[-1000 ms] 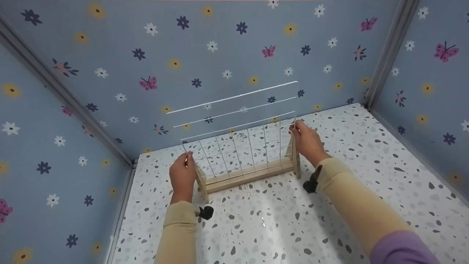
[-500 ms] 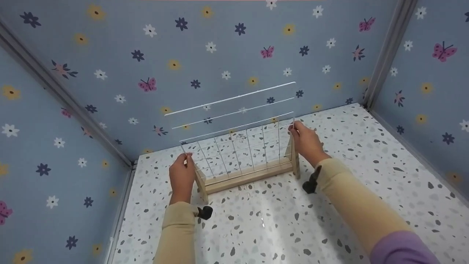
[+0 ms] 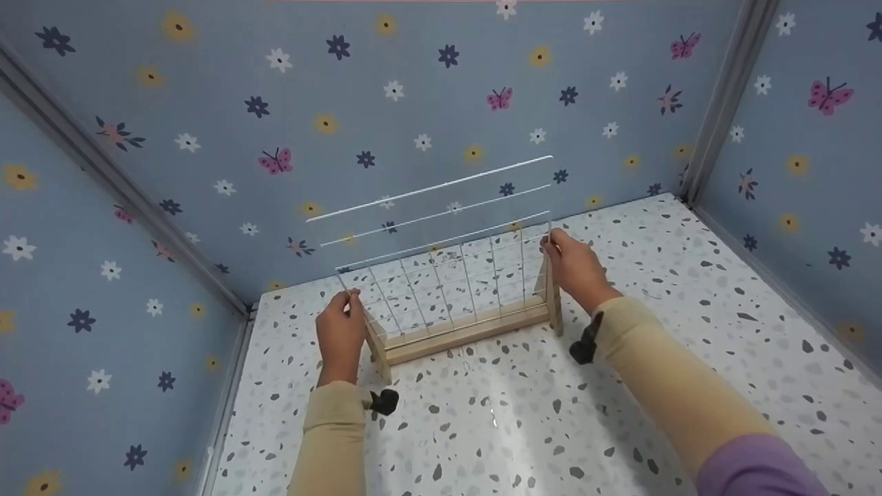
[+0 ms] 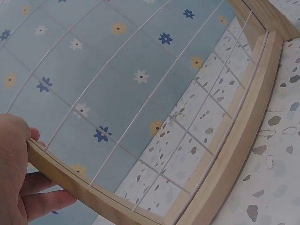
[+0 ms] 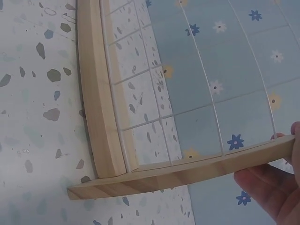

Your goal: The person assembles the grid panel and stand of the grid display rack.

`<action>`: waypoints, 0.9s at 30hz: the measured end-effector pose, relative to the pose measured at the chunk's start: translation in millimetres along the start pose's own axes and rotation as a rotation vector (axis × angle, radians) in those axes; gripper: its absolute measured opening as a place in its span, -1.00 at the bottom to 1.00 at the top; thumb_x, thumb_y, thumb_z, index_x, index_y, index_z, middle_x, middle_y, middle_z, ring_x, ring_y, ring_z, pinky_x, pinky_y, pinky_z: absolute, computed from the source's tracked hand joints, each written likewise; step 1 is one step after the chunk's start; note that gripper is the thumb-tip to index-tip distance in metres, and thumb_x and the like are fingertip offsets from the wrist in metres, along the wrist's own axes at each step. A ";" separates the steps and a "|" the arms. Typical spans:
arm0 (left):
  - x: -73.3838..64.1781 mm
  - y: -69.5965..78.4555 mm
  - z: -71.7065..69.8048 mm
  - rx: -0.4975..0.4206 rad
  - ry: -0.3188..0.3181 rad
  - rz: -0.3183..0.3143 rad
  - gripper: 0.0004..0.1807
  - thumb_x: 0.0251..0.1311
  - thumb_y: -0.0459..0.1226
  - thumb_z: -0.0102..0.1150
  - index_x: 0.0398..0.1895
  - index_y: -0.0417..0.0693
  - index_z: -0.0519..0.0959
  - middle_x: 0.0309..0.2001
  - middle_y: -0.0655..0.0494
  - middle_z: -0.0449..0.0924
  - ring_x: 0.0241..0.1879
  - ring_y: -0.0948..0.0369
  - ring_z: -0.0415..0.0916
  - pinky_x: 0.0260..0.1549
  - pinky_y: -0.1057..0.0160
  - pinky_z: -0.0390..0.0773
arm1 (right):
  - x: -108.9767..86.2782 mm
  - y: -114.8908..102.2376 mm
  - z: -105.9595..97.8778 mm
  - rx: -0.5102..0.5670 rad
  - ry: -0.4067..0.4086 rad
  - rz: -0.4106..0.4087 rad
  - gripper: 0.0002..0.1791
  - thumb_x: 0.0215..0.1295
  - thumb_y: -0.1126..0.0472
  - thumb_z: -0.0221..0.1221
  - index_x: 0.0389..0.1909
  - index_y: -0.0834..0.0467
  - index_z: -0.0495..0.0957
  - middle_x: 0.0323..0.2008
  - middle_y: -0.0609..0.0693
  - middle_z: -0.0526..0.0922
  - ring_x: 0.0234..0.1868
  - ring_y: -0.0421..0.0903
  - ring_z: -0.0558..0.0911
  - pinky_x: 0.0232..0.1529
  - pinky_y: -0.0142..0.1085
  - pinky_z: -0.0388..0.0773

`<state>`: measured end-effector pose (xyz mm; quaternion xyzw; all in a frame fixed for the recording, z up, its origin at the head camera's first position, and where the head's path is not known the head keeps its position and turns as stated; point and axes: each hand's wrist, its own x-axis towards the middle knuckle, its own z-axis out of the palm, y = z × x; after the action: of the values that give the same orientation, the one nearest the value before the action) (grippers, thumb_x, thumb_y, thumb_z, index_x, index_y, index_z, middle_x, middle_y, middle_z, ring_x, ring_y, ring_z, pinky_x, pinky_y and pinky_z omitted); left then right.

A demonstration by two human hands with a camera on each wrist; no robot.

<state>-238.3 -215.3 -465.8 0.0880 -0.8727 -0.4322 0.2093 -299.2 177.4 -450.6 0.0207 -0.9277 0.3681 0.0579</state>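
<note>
A white wire grid (image 3: pixel 429 189) stands upright in a light wooden stand (image 3: pixel 468 336) on the speckled surface. My left hand (image 3: pixel 340 341) grips the upper part of the stand's left side piece (image 4: pixel 70 182), its fingers coming round underneath in the left wrist view. On the opposite end, my right hand (image 3: pixel 579 267) holds the right side piece (image 5: pixel 187 173) near its top, with fingers curled beneath the wood. Between the two side pieces runs a wooden base bar (image 5: pixel 96 93), and the lowest wire lies along it. Each thumb is mostly hidden.
Behind the stand rises a blue wall (image 3: pixel 441 89) printed with flowers and butterflies; similar panels close in the left and right sides. Grey metal posts (image 3: pixel 723 89) mark the corners. The white speckled surface (image 3: pixel 496 427) extends in front of the stand.
The head view drifts slightly, and the grid's upper left end sits a little lower and farther left. Both hands keep their hold on the stand.
</note>
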 end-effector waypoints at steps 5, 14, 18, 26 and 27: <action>-1.5 0.8 1.3 0.008 -0.029 -0.031 -0.65 0.57 -0.20 -0.08 0.20 -0.18 0.57 0.17 -0.17 0.61 0.12 -0.06 0.61 0.00 -0.02 0.63 | 0.7 3.5 1.4 0.018 0.000 -0.016 -0.71 0.66 0.07 -0.15 0.17 0.05 0.45 0.16 0.10 0.62 0.11 0.11 0.61 0.03 0.12 0.52; -4.6 4.7 -2.2 0.022 -0.135 -0.074 -0.46 0.59 -0.09 -0.13 0.48 -0.17 0.30 0.42 -0.18 0.35 0.31 -0.11 0.44 0.22 -0.06 0.48 | 4.1 7.9 -8.3 0.135 -0.043 -0.078 -0.66 0.63 0.08 -0.07 0.28 0.10 0.36 0.28 0.19 0.53 0.23 0.18 0.57 0.18 0.09 0.51; -6.6 13.0 -5.9 0.067 -0.183 -0.116 -0.28 0.56 0.00 -0.14 0.61 -0.14 0.00 0.51 -0.18 0.19 0.42 -0.11 0.28 0.32 -0.11 0.35 | 2.2 2.7 -16.0 0.135 -0.072 -0.017 -0.44 0.60 -0.05 -0.04 0.46 0.10 0.18 0.34 0.20 0.45 0.30 0.18 0.51 0.23 0.12 0.47; -21.2 38.0 -11.4 0.184 -0.178 -0.154 0.00 0.47 0.11 -0.04 0.63 -0.10 -0.39 0.60 -0.26 -0.18 0.51 -0.23 0.00 0.35 -0.26 0.19 | -17.6 -13.2 -26.0 0.034 0.066 -0.048 -0.22 0.52 -0.17 0.03 0.55 0.10 -0.01 0.45 0.20 0.29 0.36 0.22 0.42 0.26 0.19 0.39; -25.4 39.8 -11.2 0.196 -0.171 -0.143 0.02 0.46 0.12 -0.02 0.63 -0.09 -0.41 0.60 -0.26 -0.20 0.52 -0.23 -0.01 0.34 -0.27 0.21 | -22.0 -14.8 -25.7 0.020 0.099 -0.069 -0.19 0.51 -0.17 0.05 0.56 0.10 -0.04 0.46 0.22 0.26 0.35 0.23 0.42 0.24 0.19 0.41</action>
<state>-209.4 -190.5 -435.7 0.1328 -0.9168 -0.3649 0.0932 -273.8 184.2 -424.7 0.0350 -0.9187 0.3759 0.1160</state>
